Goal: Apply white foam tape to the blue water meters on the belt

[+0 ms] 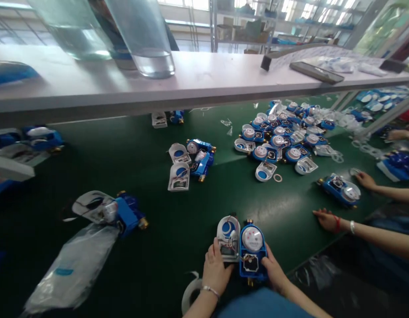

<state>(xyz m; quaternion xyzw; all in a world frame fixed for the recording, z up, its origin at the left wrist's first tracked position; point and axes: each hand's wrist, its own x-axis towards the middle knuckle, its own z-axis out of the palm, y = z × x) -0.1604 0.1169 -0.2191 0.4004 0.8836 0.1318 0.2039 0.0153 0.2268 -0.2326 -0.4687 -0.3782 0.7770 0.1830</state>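
My left hand (216, 267) grips the lower left side of a white plastic cover (223, 226), whose open inside faces up and shows a blue disc and thin wires. Right beside it lies a blue water meter (244, 270) with a round white dial (252, 239) and brass ends at top and bottom. My right hand (274, 269) is closed round the meter's lower right side, its thumb on the rim. Wires run between cover and meter. Near my left wrist, a roll of white tape (190, 293) stands partly hidden.
A large cluster of meters and covers (284, 132) fills the back right of the green table (141, 265). More units (201, 161) lie mid-table. On the left is a plastic bag (75, 269) against another meter (130, 214). Co-workers' hands (330, 221) are at the right. A white shelf (204, 79) overhangs.
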